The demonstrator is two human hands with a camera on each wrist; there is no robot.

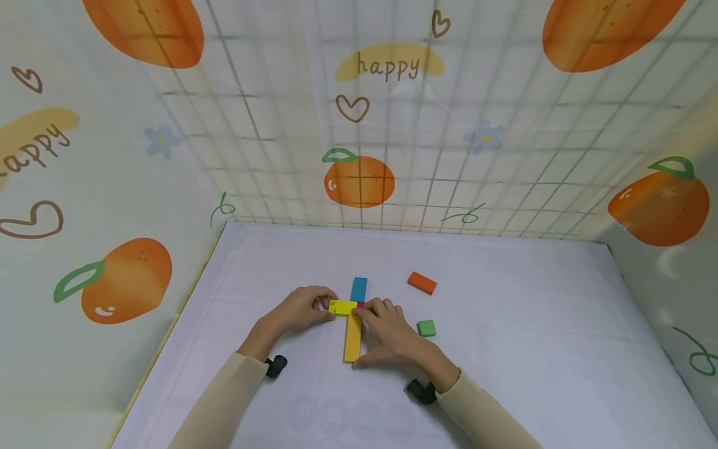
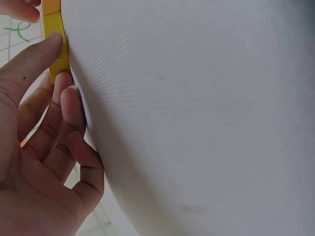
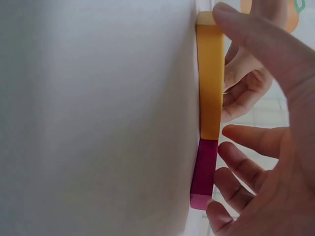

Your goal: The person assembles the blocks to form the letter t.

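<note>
My left hand (image 1: 305,308) pinches the left end of a bright yellow rectangular block (image 1: 342,307) between thumb and fingers, clear in the left wrist view too. A long orange-yellow block (image 1: 352,342) lies below it, pointing toward me. Beyond stands a blue block (image 1: 359,289), with a magenta block (image 3: 203,169) beside the yellow one, mostly covered in the head view. My right hand (image 1: 392,337) spans the right side of this group. Its thumb touches the near end of the long block, while loosely bent fingertips rest against the magenta block.
An orange-red block (image 1: 422,283) lies on the white table (image 1: 533,337) at the back right. Closer in, a small green block (image 1: 426,328) sits just beyond the right hand. Printed cloth walls (image 1: 359,131) border the table at the back and sides.
</note>
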